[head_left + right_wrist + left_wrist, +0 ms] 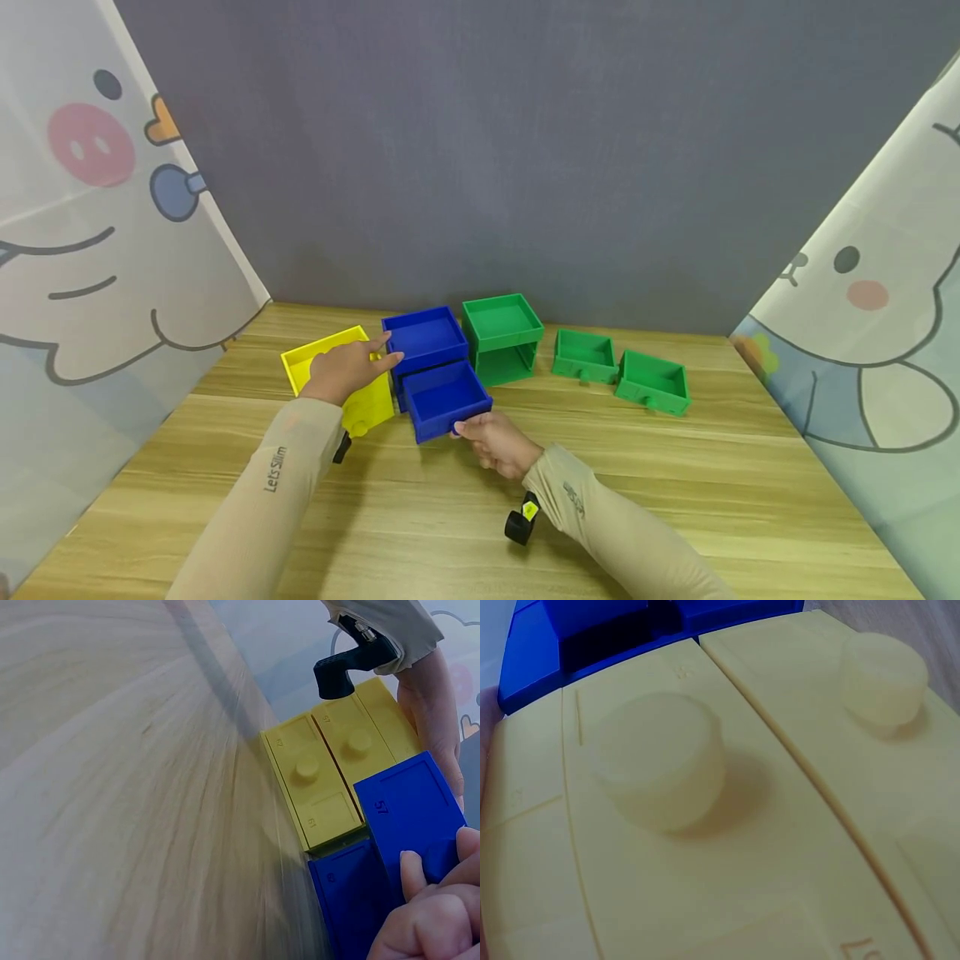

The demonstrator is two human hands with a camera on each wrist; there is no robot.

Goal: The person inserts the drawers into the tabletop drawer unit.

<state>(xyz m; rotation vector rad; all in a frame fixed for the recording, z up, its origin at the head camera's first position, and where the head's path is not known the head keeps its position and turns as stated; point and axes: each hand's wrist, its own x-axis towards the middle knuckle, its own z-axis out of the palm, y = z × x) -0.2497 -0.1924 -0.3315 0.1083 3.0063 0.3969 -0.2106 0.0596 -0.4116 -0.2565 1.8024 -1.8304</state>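
Observation:
A small blue drawer juts far out of the upper opening of the blue cabinet in the head view. My right hand pinches its round knob between thumb and fingers; the right wrist view shows the knob partly covered. Below it, a second blue drawer front sits in the cabinet. My left hand reaches over the yellow cabinet, its extended fingers at the blue cabinet's left side. Two yellow drawer fronts with knobs fill the left wrist view.
Right of the blue cabinet stands a green cabinet with an open front. Two loose green drawers lie farther right on the wooden table. A grey wall rises behind. Black wrist cameras hang under both forearms.

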